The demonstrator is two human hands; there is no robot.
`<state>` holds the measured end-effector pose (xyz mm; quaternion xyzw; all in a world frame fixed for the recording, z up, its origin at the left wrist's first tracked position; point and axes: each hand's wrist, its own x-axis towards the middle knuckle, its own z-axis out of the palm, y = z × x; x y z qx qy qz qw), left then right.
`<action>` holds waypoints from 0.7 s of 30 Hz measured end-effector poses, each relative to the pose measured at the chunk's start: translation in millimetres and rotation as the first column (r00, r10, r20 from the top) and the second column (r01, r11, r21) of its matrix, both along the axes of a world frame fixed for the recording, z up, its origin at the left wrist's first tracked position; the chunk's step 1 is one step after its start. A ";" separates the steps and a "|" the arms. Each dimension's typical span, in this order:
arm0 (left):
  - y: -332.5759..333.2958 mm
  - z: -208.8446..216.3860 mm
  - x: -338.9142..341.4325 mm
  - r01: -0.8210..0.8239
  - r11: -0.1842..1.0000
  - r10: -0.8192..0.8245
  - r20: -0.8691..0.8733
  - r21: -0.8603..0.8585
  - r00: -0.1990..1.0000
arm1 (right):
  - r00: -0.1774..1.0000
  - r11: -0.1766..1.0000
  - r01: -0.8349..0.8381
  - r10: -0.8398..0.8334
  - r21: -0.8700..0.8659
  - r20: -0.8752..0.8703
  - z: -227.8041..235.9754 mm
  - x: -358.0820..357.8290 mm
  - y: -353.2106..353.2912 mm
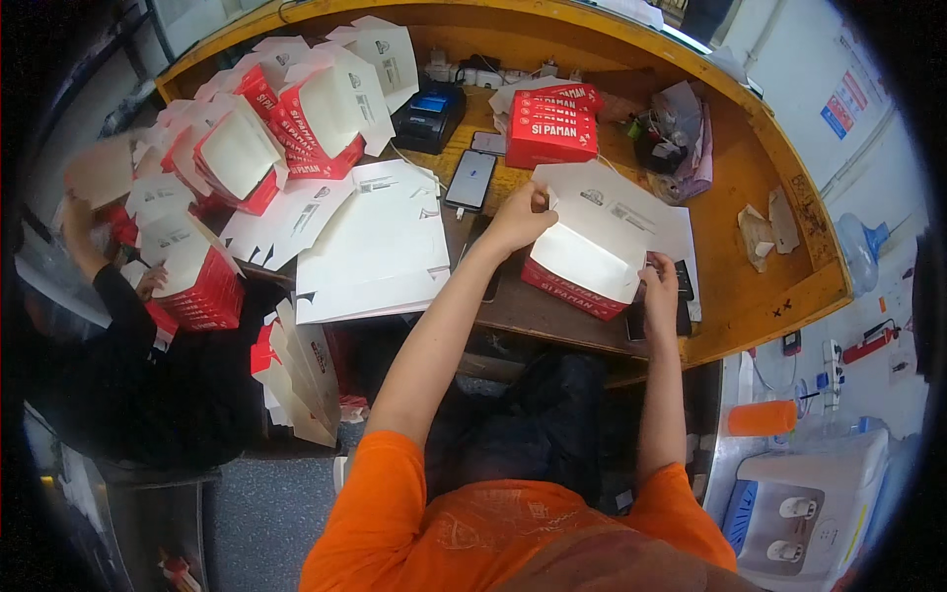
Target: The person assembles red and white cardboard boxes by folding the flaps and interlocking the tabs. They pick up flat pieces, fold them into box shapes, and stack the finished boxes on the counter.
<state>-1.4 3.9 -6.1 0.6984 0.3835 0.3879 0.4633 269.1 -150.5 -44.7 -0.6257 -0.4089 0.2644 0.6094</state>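
Note:
In front of me on the table is a red and white folding food box [592,259], its pale inside facing up and its wide lid flap tilted back. My left hand [526,214] pinches the box at its upper left edge, where the lid flap meets the side. The right front corner is gripped by my right hand [658,283], thumb and fingers closed on the cardboard. Flat unfolded white box blanks [375,242] lie in a pile left of my left forearm. Beyond the box stand stacked red boxes [552,128].
Many nested open boxes [321,113] crowd the table's left side. A phone [471,181] and a black card terminal [430,115] lie mid-table. Plastic bags [681,138] sit at the back right, inside the raised yellow rim [789,183]. At left, a co-worker's hand [150,283] touches stacked boxes.

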 end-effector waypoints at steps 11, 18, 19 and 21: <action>-32.2 -43.2 19.0 -0.122 0.992 0.123 0.151 -0.016 0.981 | 0.979 0.973 -0.199 0.204 -0.116 0.033 39.9 4.2 34.8; -50.6 -44.7 25.8 -0.199 0.973 0.221 0.215 -0.119 0.951 | 0.979 0.967 -0.170 0.188 -0.191 0.080 27.0 18.6 51.8; -51.6 -43.4 24.6 -0.206 0.972 0.226 0.219 -0.110 0.949 | 0.980 0.964 -0.168 0.186 -0.205 0.071 28.0 14.2 52.8; -51.5 -42.3 23.3 -0.227 0.969 0.241 0.195 -0.093 0.951 | 0.972 0.975 -0.109 0.145 -0.191 0.183 24.7 10.9 55.0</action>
